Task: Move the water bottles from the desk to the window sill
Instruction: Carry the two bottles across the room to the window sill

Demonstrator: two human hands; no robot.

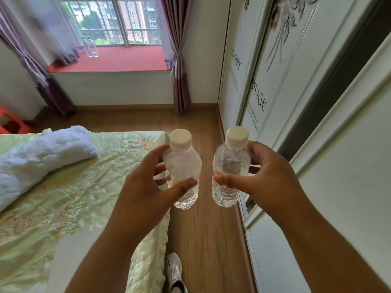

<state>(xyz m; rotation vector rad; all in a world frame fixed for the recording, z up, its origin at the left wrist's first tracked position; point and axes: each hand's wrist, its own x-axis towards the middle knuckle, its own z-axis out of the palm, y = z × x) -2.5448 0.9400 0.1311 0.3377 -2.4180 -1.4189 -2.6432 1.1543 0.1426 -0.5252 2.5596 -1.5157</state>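
I hold two clear water bottles with white caps upright in front of me, above the wooden floor. My left hand [146, 191] grips the left bottle [183, 166] with the thumb across its front. My right hand [266, 178] grips the right bottle [229, 168] the same way. Far ahead lies the red window sill [127, 60], and two more clear bottles [91, 47] stand on its left part by the glass.
A bed [63, 197] with a green quilt and a white blanket [38, 153] fills the left side. White wardrobe doors [285, 85] line the right. A strip of wooden floor [203, 229] runs between them to the sill. Purple curtains [179, 66] hang at both ends of the window. My shoe [174, 269] shows below.
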